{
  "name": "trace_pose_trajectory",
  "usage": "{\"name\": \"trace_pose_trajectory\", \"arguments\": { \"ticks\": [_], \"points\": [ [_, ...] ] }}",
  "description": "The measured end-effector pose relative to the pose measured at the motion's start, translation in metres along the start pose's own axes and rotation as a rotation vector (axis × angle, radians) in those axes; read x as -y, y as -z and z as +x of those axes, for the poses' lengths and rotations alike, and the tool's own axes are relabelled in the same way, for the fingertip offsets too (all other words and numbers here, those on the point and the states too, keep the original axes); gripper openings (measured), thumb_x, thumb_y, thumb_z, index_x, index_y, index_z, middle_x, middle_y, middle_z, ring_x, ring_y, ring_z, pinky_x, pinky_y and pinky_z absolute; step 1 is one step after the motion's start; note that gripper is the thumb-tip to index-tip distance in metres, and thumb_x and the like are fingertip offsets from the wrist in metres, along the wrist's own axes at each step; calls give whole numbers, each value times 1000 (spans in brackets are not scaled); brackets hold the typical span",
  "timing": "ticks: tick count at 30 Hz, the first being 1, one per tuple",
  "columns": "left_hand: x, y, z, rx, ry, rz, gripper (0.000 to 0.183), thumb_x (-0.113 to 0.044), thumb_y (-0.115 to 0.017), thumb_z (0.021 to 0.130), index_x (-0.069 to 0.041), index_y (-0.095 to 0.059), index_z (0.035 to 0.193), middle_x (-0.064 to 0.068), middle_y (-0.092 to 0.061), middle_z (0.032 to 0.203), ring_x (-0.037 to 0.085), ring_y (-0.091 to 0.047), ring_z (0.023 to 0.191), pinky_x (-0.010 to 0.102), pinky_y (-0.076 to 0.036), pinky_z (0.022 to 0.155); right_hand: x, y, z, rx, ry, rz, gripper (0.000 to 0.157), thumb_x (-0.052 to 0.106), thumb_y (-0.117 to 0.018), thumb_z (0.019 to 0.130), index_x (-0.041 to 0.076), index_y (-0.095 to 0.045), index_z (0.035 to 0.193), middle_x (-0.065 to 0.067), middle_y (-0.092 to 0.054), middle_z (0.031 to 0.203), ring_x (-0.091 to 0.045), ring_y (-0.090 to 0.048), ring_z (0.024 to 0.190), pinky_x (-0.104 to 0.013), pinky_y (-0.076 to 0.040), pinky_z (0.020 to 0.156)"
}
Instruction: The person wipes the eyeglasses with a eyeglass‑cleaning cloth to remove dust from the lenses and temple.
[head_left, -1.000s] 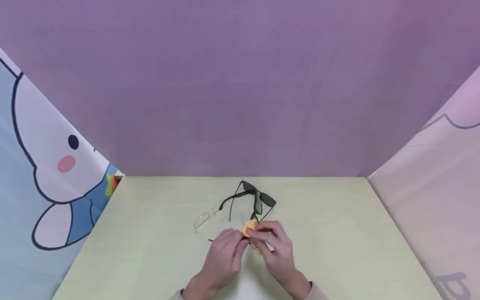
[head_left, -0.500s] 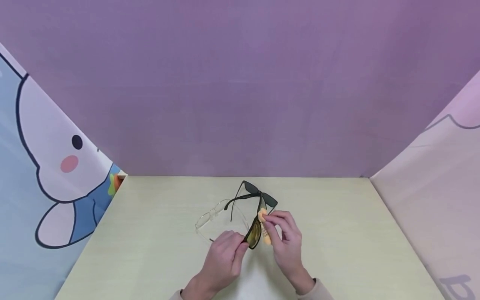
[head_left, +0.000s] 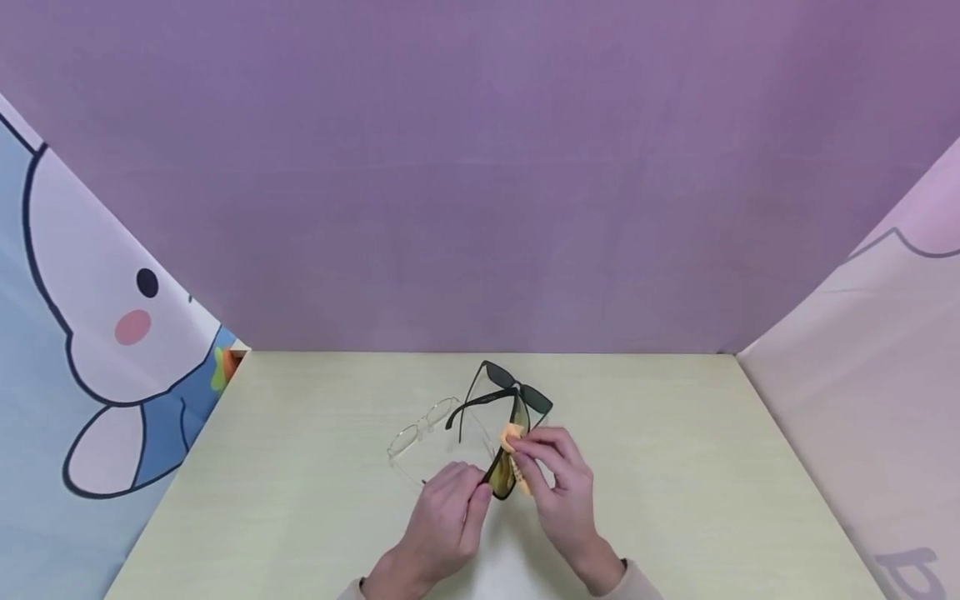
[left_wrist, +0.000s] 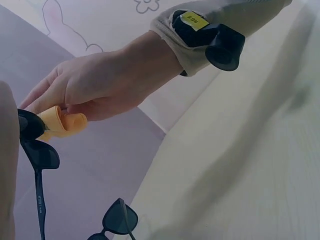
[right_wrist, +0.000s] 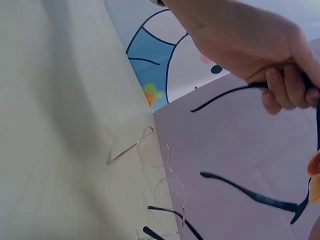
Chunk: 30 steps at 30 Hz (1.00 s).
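My left hand (head_left: 448,512) grips one end of a pair of dark-framed sunglasses (head_left: 501,478) with yellowish lenses, held above the table with the temples spread. My right hand (head_left: 561,492) pinches an orange cloth (head_left: 512,435) against the middle of these sunglasses; part of the cloth hangs below the fingers. In the left wrist view the folded cloth (left_wrist: 56,123) lies against the frame, beneath the right hand (left_wrist: 95,82). The right wrist view shows the left hand's (right_wrist: 260,45) fingers curled at one hinge; the free temple (right_wrist: 255,194) points away from the frame.
Behind the held pair, a second pair of black sunglasses (head_left: 536,398) lies on the table (head_left: 675,467). Thin-rimmed clear glasses (head_left: 406,439) lie to its left. A purple wall (head_left: 480,208) closes the back, with printed cloth panels (head_left: 112,358) at the sides.
My right hand and the cloth first shift right and away from the left hand, baring the near lens, then come slightly back left. The left hand stays nearly in place.
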<state>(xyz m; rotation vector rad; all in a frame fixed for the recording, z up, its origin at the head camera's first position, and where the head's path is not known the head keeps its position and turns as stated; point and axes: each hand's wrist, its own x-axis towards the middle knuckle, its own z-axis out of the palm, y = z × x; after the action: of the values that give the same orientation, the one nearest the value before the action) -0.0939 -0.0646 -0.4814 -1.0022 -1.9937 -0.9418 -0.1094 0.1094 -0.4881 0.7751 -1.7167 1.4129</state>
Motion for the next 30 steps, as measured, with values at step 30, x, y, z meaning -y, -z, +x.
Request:
{"name": "trace_pose_trajectory", "arguments": {
  "ticks": [30],
  "points": [
    [5, -6, -1, -69, 22, -5, 33, -19, -40, 112, -12, -54, 83, -7, -49, 70, 5, -44, 62, 9, -36, 59, 12, -9, -5, 22, 224, 34, 15, 6, -67, 99, -6, -76, 102, -18, -58, 93, -22, -61, 87, -15, -55, 83]
  ]
}}
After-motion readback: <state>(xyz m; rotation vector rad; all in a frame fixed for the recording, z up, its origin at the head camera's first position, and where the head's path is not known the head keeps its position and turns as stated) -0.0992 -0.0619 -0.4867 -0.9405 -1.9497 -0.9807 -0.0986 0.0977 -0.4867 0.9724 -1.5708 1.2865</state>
